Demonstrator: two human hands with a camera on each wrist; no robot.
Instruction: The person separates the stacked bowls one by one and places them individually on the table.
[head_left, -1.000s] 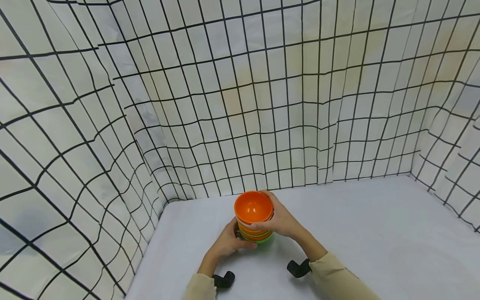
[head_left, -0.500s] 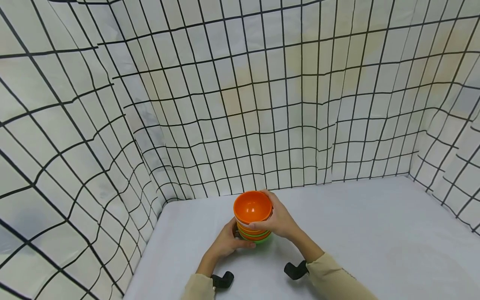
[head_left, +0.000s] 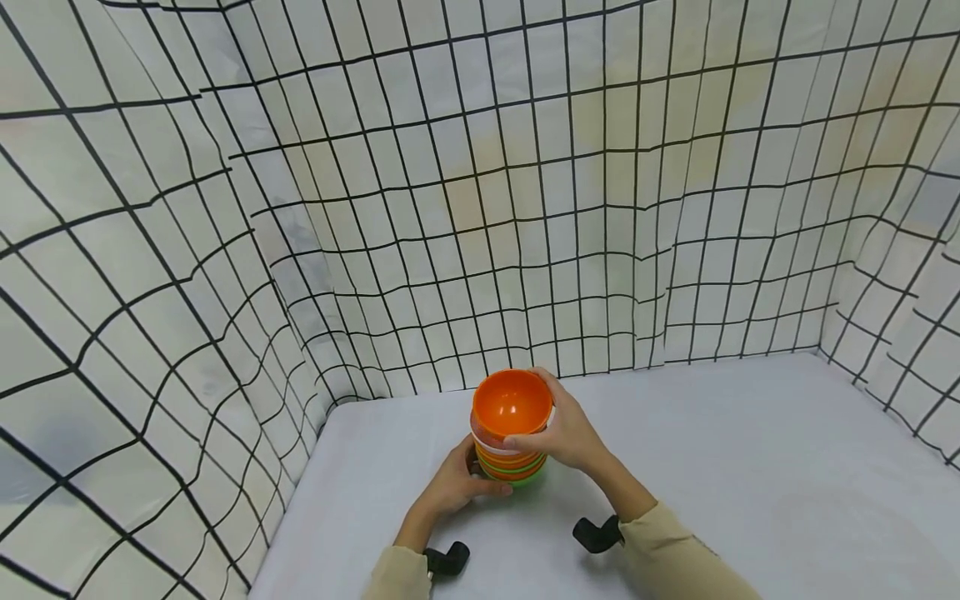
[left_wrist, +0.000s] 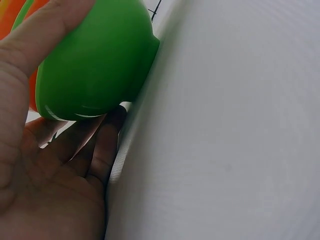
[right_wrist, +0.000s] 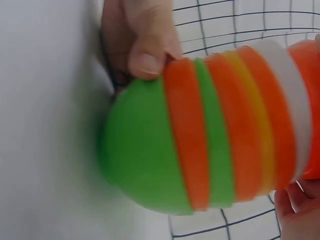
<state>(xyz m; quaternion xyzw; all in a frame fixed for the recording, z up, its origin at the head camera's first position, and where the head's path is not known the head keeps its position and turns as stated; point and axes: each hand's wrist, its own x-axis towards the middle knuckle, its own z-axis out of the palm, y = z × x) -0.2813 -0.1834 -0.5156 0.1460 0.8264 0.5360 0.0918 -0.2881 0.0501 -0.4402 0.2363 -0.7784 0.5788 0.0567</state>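
A stack of nested bowls [head_left: 512, 461] in green, orange, yellow and white stands on the white table. My left hand [head_left: 452, 482] grips it low down; in the left wrist view the thumb lies along one side of the bottom green bowl [left_wrist: 95, 65] and the fingers are under the other side. The uppermost orange bowl [head_left: 513, 402] is raised partway above the white one [right_wrist: 287, 90]. My right hand [head_left: 567, 429] holds that orange bowl at its right side, thumb in front, fingers at the back rim. The right fingers [right_wrist: 300, 210] show partly in the right wrist view.
White tabletop [head_left: 712, 467] spreads around the stack, mostly to the right. A white wall [head_left: 450, 208] with a black grid stands behind and at the sides. Black wrist mounts [head_left: 597, 535] stick out from both wrists above the table.
My right hand has moved up a little with the top orange bowl, widening the gap above the white bowl. The left hand and the lower stack stay in place.
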